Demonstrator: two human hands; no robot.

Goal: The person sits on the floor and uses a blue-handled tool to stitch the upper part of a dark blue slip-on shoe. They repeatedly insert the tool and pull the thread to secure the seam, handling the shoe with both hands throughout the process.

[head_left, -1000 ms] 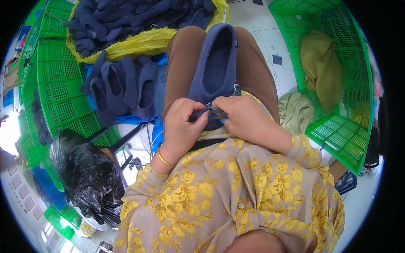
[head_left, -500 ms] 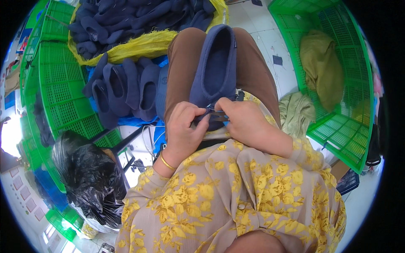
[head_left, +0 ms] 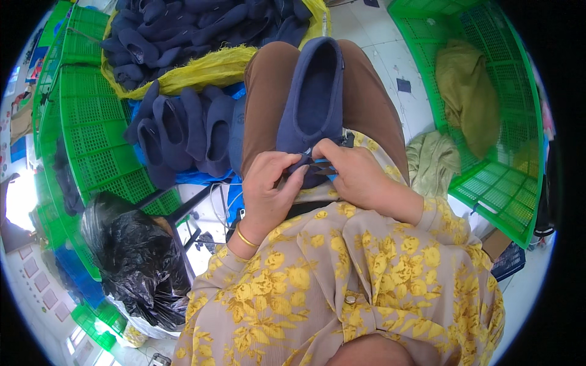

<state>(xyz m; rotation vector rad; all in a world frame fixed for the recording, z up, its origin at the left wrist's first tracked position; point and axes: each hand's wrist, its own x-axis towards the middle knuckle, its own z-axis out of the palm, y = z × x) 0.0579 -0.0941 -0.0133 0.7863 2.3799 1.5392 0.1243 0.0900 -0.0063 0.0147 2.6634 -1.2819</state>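
On my lap lies a navy felt slipper (head_left: 287,133), its opening facing up and its near end between my hands. My left hand (head_left: 271,183) pinches the slipper's near end between thumb and forefinger. In my right hand (head_left: 361,174) is a pair of dark thread snips (head_left: 323,168), their blades beside the left fingertips. The handle is mostly hidden by the fingers. A small pale spot shows on the slipper edge between the two hands; I cannot make out what it is.
Left of my knees, several navy slippers (head_left: 163,143) rest on blue sheeting. Behind them a yellow woven sack (head_left: 201,74) is full of more. Green crates stand left (head_left: 91,116) and right (head_left: 421,79), the right one holding olive cloth (head_left: 467,100). A black plastic bag (head_left: 137,262) is near my left elbow.
My view has shifted slightly. Both hands keep their places at the slipper's near end, with the snips still by the left fingertips.
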